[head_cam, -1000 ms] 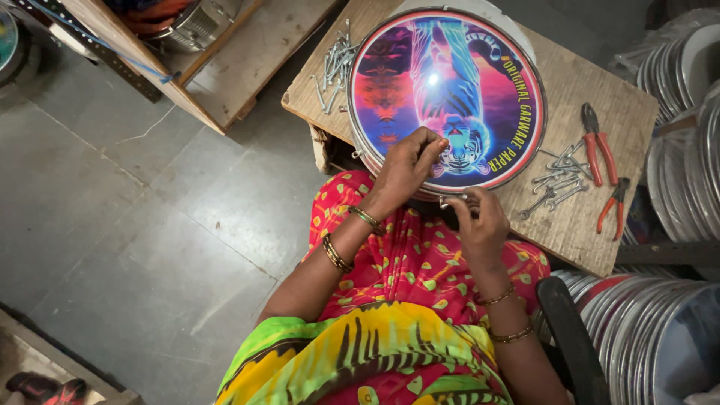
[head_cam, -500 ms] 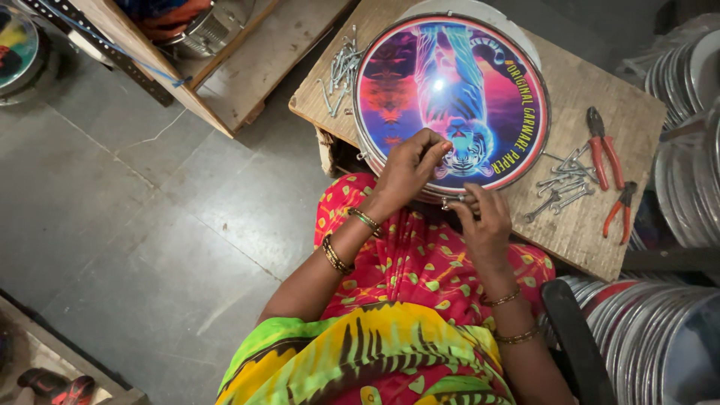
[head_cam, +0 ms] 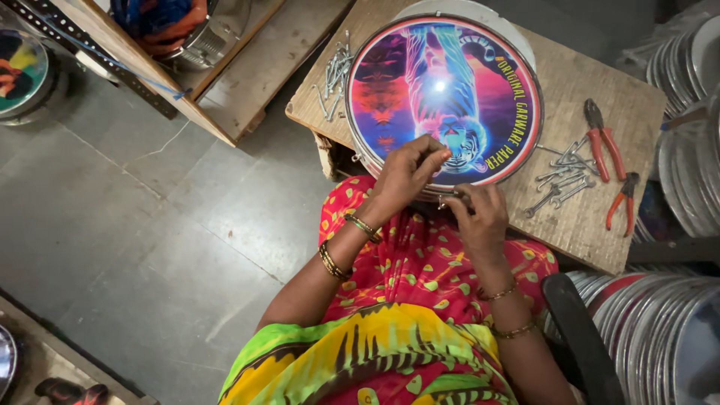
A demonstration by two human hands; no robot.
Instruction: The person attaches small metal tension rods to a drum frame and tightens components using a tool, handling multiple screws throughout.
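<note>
Centrally lying flat on a wooden board (head_cam: 570, 217): a round drum (head_cam: 444, 101) with a glossy printed skin in purple, blue and red, a tiger pictured in the middle, a curved band of pale lettering along its right edge. Left hand (head_cam: 405, 176) resting on the near rim, fingers bunched together, possibly pinching a small fitting, too small to tell. Right hand (head_cam: 476, 217) curling at the rim just beside it, fingers closed on a small metal piece (head_cam: 448, 198). Lying right of the drum: a cluster of metal hooks (head_cam: 559, 180), then two red-handled pliers (head_cam: 604, 142). Lying left of the drum: a heap of metal rods (head_cam: 334, 75). Stacking up at the far right: metal drum rims (head_cam: 675, 330).
</note>
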